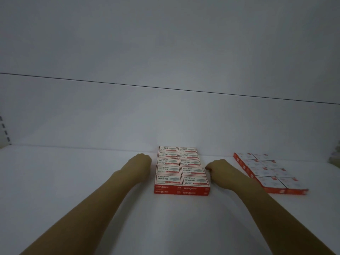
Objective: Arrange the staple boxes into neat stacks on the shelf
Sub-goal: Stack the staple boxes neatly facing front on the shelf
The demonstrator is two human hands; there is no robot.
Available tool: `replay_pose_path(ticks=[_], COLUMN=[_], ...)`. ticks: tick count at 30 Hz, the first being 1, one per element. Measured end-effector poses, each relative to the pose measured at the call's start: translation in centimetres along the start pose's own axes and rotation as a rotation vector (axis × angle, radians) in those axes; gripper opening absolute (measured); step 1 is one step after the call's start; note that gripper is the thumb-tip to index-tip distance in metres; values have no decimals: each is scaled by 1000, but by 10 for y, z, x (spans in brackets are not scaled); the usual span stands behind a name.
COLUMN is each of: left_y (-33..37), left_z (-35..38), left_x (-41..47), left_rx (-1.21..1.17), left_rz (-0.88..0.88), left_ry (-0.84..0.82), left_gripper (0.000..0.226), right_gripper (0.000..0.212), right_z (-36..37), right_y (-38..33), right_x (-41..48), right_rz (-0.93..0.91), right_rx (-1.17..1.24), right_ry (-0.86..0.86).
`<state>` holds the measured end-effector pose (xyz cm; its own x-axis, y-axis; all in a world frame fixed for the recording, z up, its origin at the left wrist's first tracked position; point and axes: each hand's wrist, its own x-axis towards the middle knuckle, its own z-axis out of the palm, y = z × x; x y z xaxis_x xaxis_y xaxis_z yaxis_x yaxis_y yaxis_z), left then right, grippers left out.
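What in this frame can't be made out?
Head view only.
left hand: fingers hidden behind its own knuckles; contact with the middle stack unclear.
right hand: fingertips hidden the same way.
right stack: labels blurred.
pale object at right edge: cut off by frame.

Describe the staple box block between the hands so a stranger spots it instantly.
On the white shelf, look centre, between the left hand and right hand. The centre block is two boxes wide, five deep, two high. Unlike the right block, its tops show readable print.
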<state>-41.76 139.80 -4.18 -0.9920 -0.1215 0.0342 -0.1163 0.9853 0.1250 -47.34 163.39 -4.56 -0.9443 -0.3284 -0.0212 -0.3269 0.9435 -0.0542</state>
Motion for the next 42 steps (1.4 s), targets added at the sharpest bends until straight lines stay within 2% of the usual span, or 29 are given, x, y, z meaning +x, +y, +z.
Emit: replay_pose_path(ticks=[6,14,18,23,37,42], left_y=[5,13,4,5,14,18], left_z=[7,1,-3,2,-1,-22], left_x=[-15,-27,-38,-50,-58,-58], left_rx=[14,-2,49,54,139,142], left_rz=[78,73,46,83,68,14], left_ry=[-53,-43,-26,-54,-8,106], left_gripper=[23,25,25,27,26,26], right_gripper=[27,24,33,31,29,39], right_z=[3,-1,4,9,-4,-18], right_y=[-12,-16,-4,-12,-24,10], right_x=[-19,-25,-40,-57,-73,-80], right_rz=[-76,-29,43,-14,55,104], right_rx=[43,3,-8,9,9,5], right_ry=[-22,-14,11,12,5,96])
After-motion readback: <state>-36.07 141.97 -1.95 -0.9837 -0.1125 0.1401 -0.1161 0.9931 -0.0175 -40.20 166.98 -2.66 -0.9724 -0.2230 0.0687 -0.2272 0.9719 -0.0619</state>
